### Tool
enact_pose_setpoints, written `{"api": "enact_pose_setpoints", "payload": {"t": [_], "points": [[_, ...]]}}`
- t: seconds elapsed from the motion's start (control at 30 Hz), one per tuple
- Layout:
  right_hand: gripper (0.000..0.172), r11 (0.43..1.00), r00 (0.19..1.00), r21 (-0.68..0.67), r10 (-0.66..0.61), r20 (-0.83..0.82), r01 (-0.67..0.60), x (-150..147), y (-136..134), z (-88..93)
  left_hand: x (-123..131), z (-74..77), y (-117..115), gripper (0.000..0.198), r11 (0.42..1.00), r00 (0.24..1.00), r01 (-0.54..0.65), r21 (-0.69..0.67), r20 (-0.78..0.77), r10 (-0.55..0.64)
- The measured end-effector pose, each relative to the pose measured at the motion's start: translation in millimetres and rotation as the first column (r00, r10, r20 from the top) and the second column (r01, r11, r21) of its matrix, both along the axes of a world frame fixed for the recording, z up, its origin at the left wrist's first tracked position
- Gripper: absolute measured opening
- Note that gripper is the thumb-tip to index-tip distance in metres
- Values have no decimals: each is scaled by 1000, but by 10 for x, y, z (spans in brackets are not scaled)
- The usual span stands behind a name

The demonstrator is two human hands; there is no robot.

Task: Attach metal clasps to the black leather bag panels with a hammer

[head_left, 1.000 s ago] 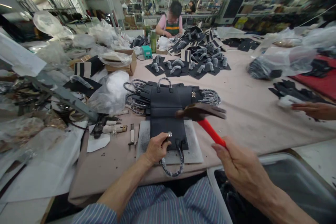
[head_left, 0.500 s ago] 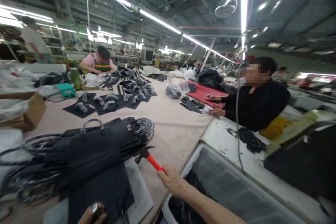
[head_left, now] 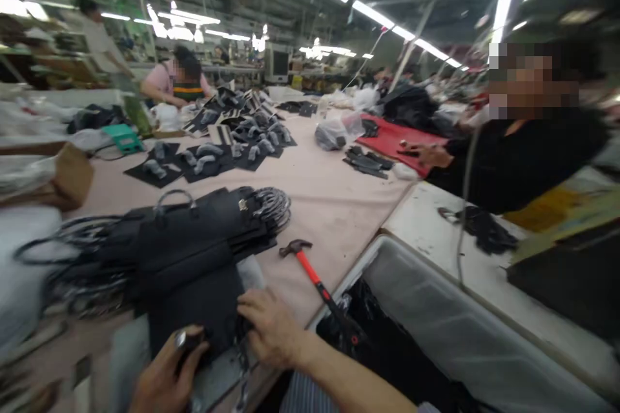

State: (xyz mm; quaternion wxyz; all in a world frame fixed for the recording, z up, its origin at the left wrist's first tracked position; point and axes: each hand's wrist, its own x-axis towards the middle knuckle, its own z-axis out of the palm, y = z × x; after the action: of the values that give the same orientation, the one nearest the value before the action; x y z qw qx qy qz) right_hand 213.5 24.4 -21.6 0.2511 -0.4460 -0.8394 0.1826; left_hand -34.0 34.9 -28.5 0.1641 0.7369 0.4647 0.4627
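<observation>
My left hand (head_left: 165,374) is closed around a small metal-tipped tool (head_left: 181,339) at the near edge of a black leather bag panel (head_left: 194,300). My right hand (head_left: 271,329) rests on the same panel's right edge, its fingers curled over the leather. A red-handled hammer (head_left: 310,271) lies free on the beige table (head_left: 334,200) just right of my right hand. A stack of black bag panels with wrapped handles (head_left: 194,232) lies beyond the panel.
A grey plastic bin (head_left: 436,322) with dark pieces sits at the table's near right. A person in black sits at right by a red mat (head_left: 392,139). More black pieces (head_left: 217,148), a cardboard box (head_left: 68,177) and another seated worker are farther off.
My right hand has set the hammer down on the table and moved left onto the black panel. The view has swung slightly left and down.
</observation>
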Motion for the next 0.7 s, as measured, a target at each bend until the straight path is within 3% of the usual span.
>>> {"api": "enact_pose_setpoints", "payload": {"t": [0.1, 0.23, 0.37, 0.53, 0.63, 0.7], "points": [[49, 997, 998, -40, -62, -28, 61, -40, -62, 7, 0, 105, -136, 17, 989, 995, -59, -139, -86, 47], [45, 998, 996, -42, -59, -67, 57, -19, 6, -88, 39, 107, -174, 14, 943, 984, -159, -293, 28, 175], [43, 997, 995, -21, -74, -61, 73, -27, -8, -108, 38, 148, -210, 13, 945, 982, -146, -292, 74, 175], [41, 996, 995, -6, -95, -41, 94, -34, -12, -77, 10, 85, -246, 12, 988, 1000, 1, -152, 29, 3], [41, 996, 995, -2, -88, -40, 88, -26, 0, -83, 22, 15, -253, 12, 967, 978, -144, -212, 116, 171], [41, 996, 995, -4, -87, -46, 87, -23, 4, -88, 26, 1, -250, 13, 947, 965, -180, -267, 141, 223]]}}
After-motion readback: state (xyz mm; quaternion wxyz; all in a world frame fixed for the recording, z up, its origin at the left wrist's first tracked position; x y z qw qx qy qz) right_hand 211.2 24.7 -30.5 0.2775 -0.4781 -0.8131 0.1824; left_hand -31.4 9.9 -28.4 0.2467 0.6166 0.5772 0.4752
